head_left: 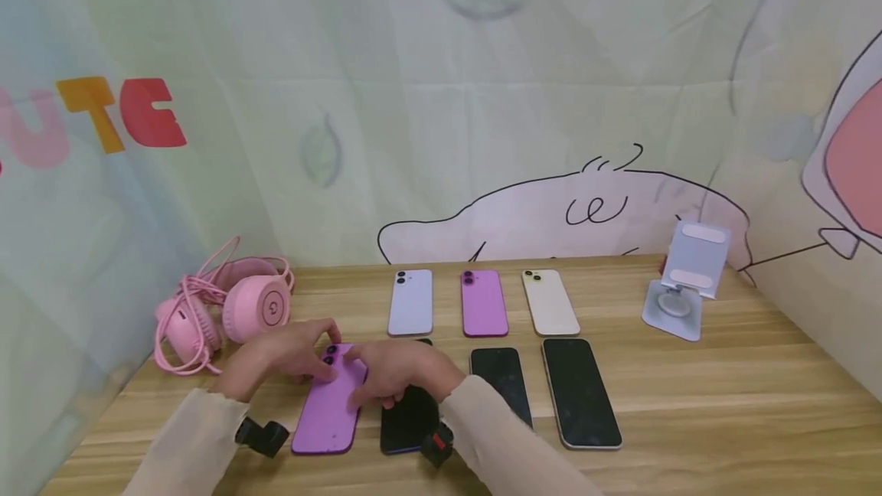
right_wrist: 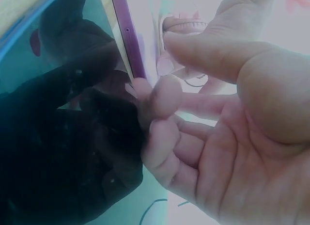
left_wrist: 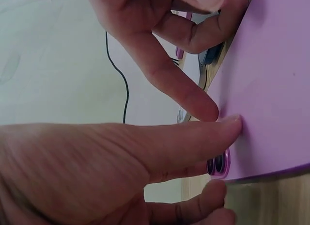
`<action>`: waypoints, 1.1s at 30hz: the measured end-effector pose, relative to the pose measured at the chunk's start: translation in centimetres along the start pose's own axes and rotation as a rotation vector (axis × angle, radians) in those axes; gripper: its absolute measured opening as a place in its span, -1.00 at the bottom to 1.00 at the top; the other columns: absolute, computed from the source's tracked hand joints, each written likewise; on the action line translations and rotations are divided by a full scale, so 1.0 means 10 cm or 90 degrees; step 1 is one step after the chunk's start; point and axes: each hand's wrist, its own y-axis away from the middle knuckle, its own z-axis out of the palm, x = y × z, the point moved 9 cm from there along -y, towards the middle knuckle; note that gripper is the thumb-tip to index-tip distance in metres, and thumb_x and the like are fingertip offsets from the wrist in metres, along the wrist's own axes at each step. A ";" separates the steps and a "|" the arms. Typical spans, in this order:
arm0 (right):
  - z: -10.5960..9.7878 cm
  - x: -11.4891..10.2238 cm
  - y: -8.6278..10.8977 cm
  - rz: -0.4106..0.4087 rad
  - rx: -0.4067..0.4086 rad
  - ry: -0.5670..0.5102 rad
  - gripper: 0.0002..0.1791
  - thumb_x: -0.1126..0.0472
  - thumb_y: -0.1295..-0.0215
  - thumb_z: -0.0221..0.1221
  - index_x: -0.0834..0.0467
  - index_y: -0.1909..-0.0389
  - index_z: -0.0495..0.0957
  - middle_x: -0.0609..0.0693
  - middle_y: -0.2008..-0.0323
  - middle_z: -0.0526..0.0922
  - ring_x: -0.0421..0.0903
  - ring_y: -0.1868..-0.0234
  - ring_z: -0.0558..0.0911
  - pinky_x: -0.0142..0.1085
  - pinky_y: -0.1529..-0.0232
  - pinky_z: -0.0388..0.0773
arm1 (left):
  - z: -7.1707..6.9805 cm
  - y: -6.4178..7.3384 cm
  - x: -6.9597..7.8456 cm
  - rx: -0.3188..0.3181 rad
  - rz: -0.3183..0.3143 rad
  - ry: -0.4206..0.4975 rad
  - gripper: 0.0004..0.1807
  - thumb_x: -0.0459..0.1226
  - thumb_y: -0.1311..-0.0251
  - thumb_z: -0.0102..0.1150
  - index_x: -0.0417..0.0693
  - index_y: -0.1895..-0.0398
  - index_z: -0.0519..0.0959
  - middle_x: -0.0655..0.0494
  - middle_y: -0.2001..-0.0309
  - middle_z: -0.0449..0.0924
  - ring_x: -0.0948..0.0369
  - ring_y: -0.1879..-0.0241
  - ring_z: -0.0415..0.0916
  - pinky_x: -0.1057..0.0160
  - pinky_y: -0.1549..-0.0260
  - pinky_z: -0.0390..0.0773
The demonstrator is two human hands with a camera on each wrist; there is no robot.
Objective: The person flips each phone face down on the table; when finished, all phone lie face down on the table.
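Observation:
A purple phone lies back-up near the table's front left, its camera end pointing away from me. My left hand holds that camera end: in the left wrist view two fingers press on the purple phone's back and the thumb sits below the lenses. My right hand grips the phone's right edge, thumb on the back. In the right wrist view its curled fingertips touch the purple side rail. A dark-screened phone lies under the right hand.
Pink headphones sit at the left. A lilac phone, a magenta phone and a cream phone lie in a back row. Two face-up phones lie to the right. A phone stand stands far right.

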 end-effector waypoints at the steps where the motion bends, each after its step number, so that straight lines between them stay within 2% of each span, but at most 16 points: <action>1: -0.01 0.01 0.01 0.001 0.004 0.001 -0.25 0.10 -0.31 0.33 0.01 -0.48 0.27 -0.03 0.62 0.50 -0.18 0.67 0.46 -0.39 0.59 0.40 | 0.00 -0.01 0.02 0.001 0.006 -0.008 -0.55 -0.26 -0.08 0.45 -0.07 -0.01 0.47 0.05 0.45 0.40 0.15 0.49 0.43 0.22 0.46 0.44; 5: -0.06 0.07 0.02 0.001 0.035 0.027 -0.24 0.07 -0.32 0.31 0.00 -0.49 0.25 -0.04 0.52 0.52 -0.18 0.61 0.47 -0.36 0.53 0.39 | 0.00 -0.04 0.10 0.010 0.022 -0.046 -0.54 -0.21 -0.06 0.46 -0.07 0.00 0.49 0.06 0.41 0.43 0.14 0.43 0.42 0.20 0.42 0.41; 9: -0.10 0.08 0.03 -0.013 0.061 0.082 -0.20 0.02 -0.30 0.32 0.01 -0.51 0.21 -0.11 0.10 0.64 -0.21 0.27 0.55 -0.34 0.17 0.48 | 0.00 -0.05 0.15 0.015 0.034 -0.058 -0.53 -0.21 -0.05 0.47 -0.08 0.01 0.49 0.07 0.39 0.45 0.14 0.39 0.42 0.20 0.40 0.40; 11: -0.12 0.08 0.05 -0.017 0.073 0.108 -0.19 0.00 -0.30 0.32 -0.01 -0.51 0.21 -0.16 -0.16 0.57 -0.24 0.05 0.54 -0.31 -0.06 0.45 | 0.01 -0.05 0.17 0.013 0.038 -0.053 -0.53 -0.22 -0.05 0.47 -0.08 0.01 0.48 0.07 0.37 0.46 0.14 0.38 0.42 0.19 0.39 0.40; 14: -0.13 0.09 0.08 -0.018 0.086 0.129 -0.19 0.00 -0.30 0.32 -0.02 -0.51 0.21 -0.13 -0.33 0.48 -0.24 -0.13 0.52 -0.24 -0.21 0.42 | 0.02 -0.04 0.16 0.005 0.032 -0.048 -0.52 -0.23 -0.06 0.47 -0.09 -0.01 0.47 0.06 0.34 0.47 0.14 0.37 0.43 0.19 0.38 0.41; 18: -0.14 0.10 0.11 -0.024 0.095 0.142 -0.21 0.03 -0.31 0.31 0.01 -0.50 0.22 -0.11 -0.36 0.45 -0.22 -0.24 0.48 -0.24 -0.25 0.40 | 0.03 -0.03 0.14 -0.005 0.012 -0.047 -0.50 -0.23 -0.07 0.48 -0.08 -0.04 0.46 0.05 0.30 0.48 0.13 0.34 0.44 0.18 0.35 0.43; 26: -0.18 0.15 0.19 -0.006 0.099 0.149 -0.22 0.02 -0.33 0.30 0.02 -0.50 0.21 -0.08 -0.39 0.41 -0.18 -0.34 0.41 -0.23 -0.31 0.34 | 0.05 -0.10 0.23 -0.018 0.001 -0.067 -0.49 -0.21 -0.07 0.48 -0.07 -0.04 0.46 0.04 0.28 0.50 0.12 0.29 0.45 0.14 0.29 0.43; 33: -0.22 0.27 0.26 0.053 0.108 0.162 -0.26 0.00 -0.34 0.28 -0.05 -0.49 0.24 -0.08 -0.34 0.47 -0.18 -0.21 0.50 -0.17 -0.26 0.41 | 0.09 -0.14 0.36 -0.013 0.008 -0.087 -0.51 -0.22 -0.04 0.49 -0.08 -0.01 0.48 0.02 0.25 0.52 0.10 0.25 0.46 0.08 0.22 0.46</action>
